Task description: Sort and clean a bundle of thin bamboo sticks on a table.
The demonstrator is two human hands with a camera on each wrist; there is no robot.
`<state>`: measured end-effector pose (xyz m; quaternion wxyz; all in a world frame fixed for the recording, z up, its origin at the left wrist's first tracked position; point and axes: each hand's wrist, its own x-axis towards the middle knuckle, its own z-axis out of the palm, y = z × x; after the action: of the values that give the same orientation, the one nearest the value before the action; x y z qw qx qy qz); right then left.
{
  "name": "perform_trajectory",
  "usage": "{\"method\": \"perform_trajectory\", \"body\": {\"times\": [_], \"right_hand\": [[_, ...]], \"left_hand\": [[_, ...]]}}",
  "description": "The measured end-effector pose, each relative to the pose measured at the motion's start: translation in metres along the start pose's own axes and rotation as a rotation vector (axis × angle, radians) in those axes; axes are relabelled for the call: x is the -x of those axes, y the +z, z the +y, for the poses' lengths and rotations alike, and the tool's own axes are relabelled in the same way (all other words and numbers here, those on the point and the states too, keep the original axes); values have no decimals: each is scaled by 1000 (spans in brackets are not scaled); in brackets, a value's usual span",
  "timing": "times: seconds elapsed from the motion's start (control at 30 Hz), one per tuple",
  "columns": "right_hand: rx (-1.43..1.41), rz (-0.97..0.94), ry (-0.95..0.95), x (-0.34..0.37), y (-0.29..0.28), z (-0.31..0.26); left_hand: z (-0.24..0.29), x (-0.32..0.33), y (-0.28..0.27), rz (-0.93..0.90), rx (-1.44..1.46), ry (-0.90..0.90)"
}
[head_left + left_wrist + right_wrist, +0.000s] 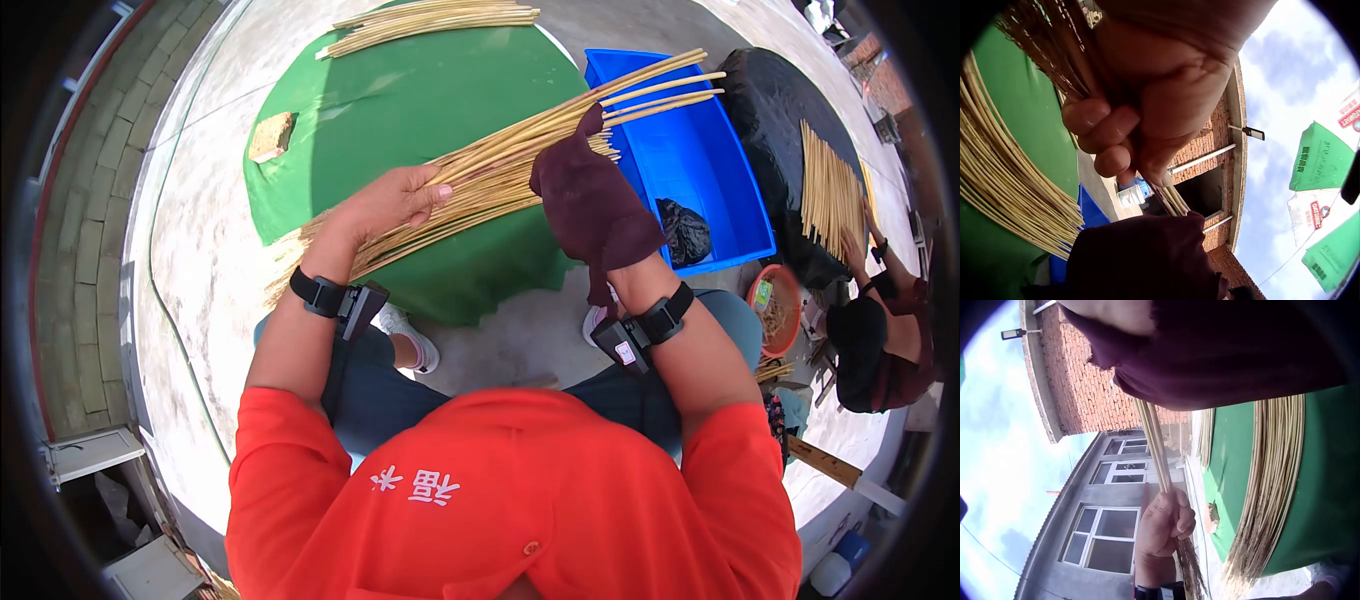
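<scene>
We see a bundle of slender straw-coloured stalks gripped in the left hand, slanting above the green cloth — bare tips fanned past its edge, bristly brown heads at the other end. We find the maroon fabric over the green cloth's edge — creased, draped over the right hand, against the stalks.

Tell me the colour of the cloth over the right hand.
The cloth is dark maroon, seen best in the head view.

one held stalk bundle, one maroon cloth, one blue tub
</scene>
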<state>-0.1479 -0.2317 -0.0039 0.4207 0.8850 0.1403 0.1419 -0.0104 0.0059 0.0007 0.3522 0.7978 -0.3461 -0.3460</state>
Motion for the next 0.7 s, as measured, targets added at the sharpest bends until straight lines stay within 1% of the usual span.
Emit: {"method": "perform_trajectory", "body": {"times": [0.03,0.07,0.1,0.17,0.2,0.23,0.27,0.3,0.33,0.4,0.43,0.47,0.5,0.53,0.67,0.7], "right_hand": [[54,-33,-86,-5,-12,-3],[275,-79,-143,-6,-43,9],[266,-79,-150,-6,-44,5],[-1280,141,630,-7,-42,-4],[-1285,141,624,-9,-37,-8],[-1257,363,569,-11,-29,-11],[-1216,585,513,-13,-23,-13],[-1215,585,514,-13,-19,-16],[-1230,614,504,-12,-16,-19],[-1231,640,504,-9,-4,-30],[-1454,608,540,-11,4,-42],[-1676,572,572,-14,6,-45],[-1664,571,577,-13,7,-45],[-1576,565,548,-11,4,-42],[-1243,530,435,-5,-11,-35],[-1238,528,439,-5,-10,-34]], "left_hand": [[8,1,5,-112,-4,10],[13,2,12,-201,63,11],[12,0,17,-203,70,3],[9,-5,18,-322,171,-141],[9,-7,13,-356,138,-138],[8,-7,16,-353,141,-140],[7,-8,20,-266,132,-37],[6,-9,24,-181,122,67],[1,-12,31,-186,121,70],[-6,-18,45,359,-533,659],[0,-18,50,358,-530,674],[7,-16,54,261,-533,427],[15,-13,58,163,-531,177],[22,-11,61,154,-534,99],[25,-11,64,163,-526,168],[28,-10,63,142,-516,152]]}}
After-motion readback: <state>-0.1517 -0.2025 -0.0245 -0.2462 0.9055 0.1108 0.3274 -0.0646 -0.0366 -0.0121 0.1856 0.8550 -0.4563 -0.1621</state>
